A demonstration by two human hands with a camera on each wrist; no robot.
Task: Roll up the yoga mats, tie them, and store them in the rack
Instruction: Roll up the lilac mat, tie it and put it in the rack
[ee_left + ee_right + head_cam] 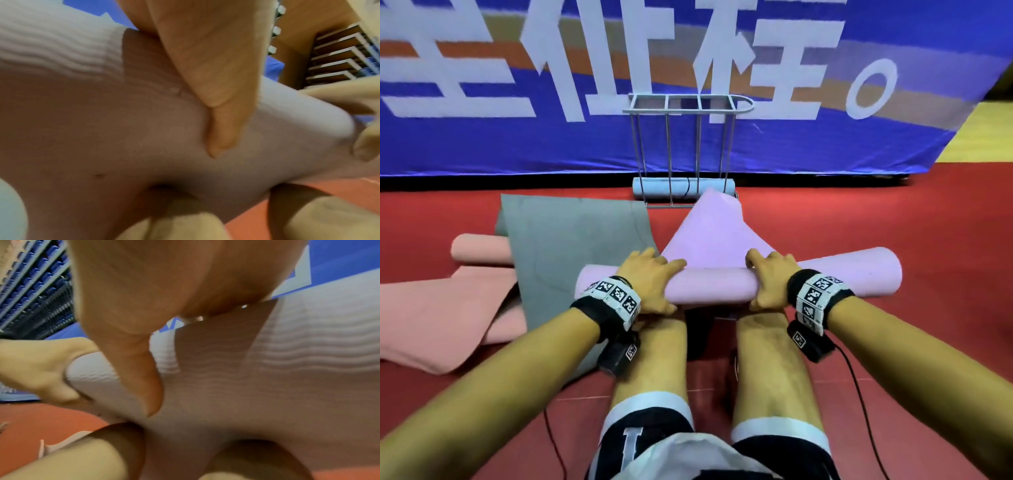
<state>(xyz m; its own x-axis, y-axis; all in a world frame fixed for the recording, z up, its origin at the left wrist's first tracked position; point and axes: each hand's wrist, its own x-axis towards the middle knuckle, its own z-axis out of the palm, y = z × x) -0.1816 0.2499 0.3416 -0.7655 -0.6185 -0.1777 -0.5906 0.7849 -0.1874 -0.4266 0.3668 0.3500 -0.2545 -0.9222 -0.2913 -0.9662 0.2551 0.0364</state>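
1. Pink mat (722,284): partly rolled; the roll lies crosswise over the person's shins (654,356), above the red floor (893,222); its unrolled end rises as a loose peak toward the rack (681,150); the left wrist view shows its ribbed surface (61,53), and the right wrist view likewise (308,353).
2. Left hand (650,284): laid over the left part of the roll; fingers (671,265) curled across the top, thumb down the near side, grasping the roll; the left wrist view shows the thumb (222,129) pressed into the mat.
3. Right hand (770,279): laid over the roll to the right of the left hand, apart from it; fingers (756,258) bent over the top, thumb at the near lower edge, grasping the roll; the right wrist view shows the thumb (144,378) against the mat, with the other hand beyond it.
4. Rack: a grey wire frame standing upright on the floor before a blue banner (517,144); a rolled blue mat (654,190) lies across its bottom; the pink mat's peak overlaps the rack's lower right corner, whether touching cannot be told.
5. Grey mat (571,240): spread flat on the floor left of the pink mat, its near edge passing under the left forearm.
6. Peach mat (441,315): lies left of the grey mat, partly beneath it; one end (479,248) is rolled, the rest loose.
7. Wristbands (616,296): black bands with square markers on both wrists; thin cables trail from them over the floor.
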